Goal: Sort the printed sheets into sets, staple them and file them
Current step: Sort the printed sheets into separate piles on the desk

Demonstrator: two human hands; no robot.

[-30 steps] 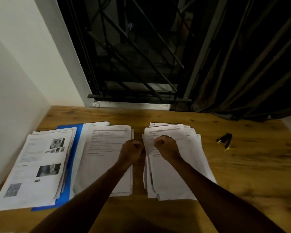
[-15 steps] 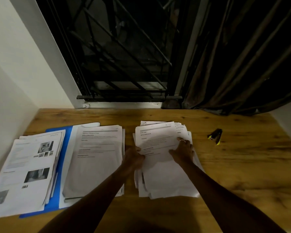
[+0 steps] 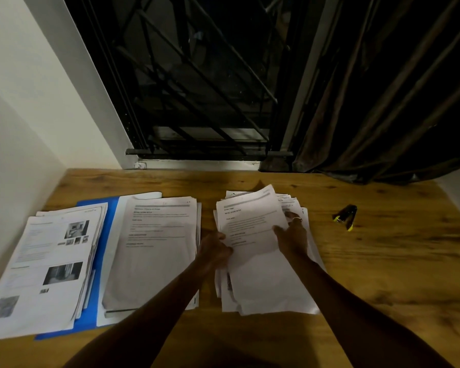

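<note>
Wooden desk (image 3: 383, 274), loose pile (image 3: 271, 293) of text-printed sheets, left hand (image 3: 214, 248) and right hand (image 3: 292, 236) gripping its top sheet (image 3: 250, 219) by opposite edges, blue folder (image 3: 109, 216) under 2 stacks (image 3: 154, 261) left of the pile, stapler (image 3: 345, 217) right, barred window (image 3: 197, 88) beyond.

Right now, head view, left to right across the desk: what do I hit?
Photo-page stack → blue folder → text-sheet stack → left hand → top sheet, gripped by both hands → right hand → stapler.
</note>
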